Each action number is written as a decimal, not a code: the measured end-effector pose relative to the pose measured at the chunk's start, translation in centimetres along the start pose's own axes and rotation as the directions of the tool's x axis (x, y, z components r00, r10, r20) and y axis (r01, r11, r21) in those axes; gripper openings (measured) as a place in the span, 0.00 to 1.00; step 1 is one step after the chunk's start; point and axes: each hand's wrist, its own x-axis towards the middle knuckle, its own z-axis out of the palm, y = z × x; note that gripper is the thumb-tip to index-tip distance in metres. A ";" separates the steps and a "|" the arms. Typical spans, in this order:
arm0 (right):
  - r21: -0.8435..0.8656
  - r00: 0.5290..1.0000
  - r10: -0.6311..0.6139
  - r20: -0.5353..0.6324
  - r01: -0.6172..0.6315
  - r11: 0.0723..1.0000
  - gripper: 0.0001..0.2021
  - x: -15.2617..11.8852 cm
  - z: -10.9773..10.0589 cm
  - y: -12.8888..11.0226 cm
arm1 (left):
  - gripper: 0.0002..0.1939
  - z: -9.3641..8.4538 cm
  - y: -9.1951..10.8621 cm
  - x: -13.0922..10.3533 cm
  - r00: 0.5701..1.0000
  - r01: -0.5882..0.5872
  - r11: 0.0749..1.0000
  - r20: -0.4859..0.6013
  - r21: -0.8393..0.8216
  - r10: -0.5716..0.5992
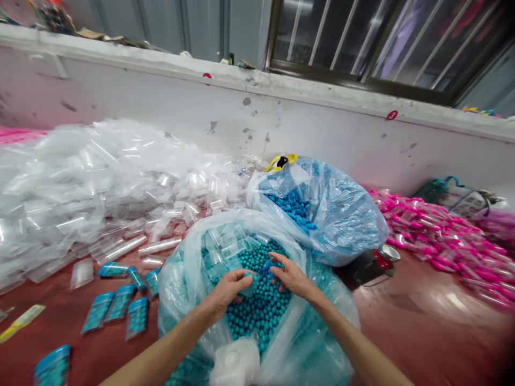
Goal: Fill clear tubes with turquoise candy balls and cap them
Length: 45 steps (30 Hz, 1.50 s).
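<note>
Both hands are over an open clear plastic bag (pixel 181 268) full of round teal beads (pixel 257 316). My left hand (pixel 229 292) is closed on a small clear plastic container (pixel 250 288), with teal showing at its mouth under the thumb. Facing it, my right hand (pixel 293 276) has a translucent blue cap (pixel 265 268) at its fingertips; the fingers are slightly spread and blurred. Several empty clear containers (pixel 227 246) lie on the beads at the bag's far left side. Behind stands a second bag (pixel 346 209) with blue caps (pixel 292 206) in it.
Filled, blue-capped containers (pixel 98 311) lie on the red table (pixel 406 332) at left, near a yellow cutter (pixel 22 323). A large heap of clear containers (pixel 100 177) spreads along the wall. At right are a dark tin (pixel 370 265) and pink packed pieces (pixel 438 230).
</note>
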 end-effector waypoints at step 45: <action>0.321 0.995 0.006 0.099 -0.038 0.946 0.06 -1.3 3.1 -4.0 | 0.31 1.3 -1.2 -0.4 0.988 -0.155 0.987 -0.027 -0.034 0.154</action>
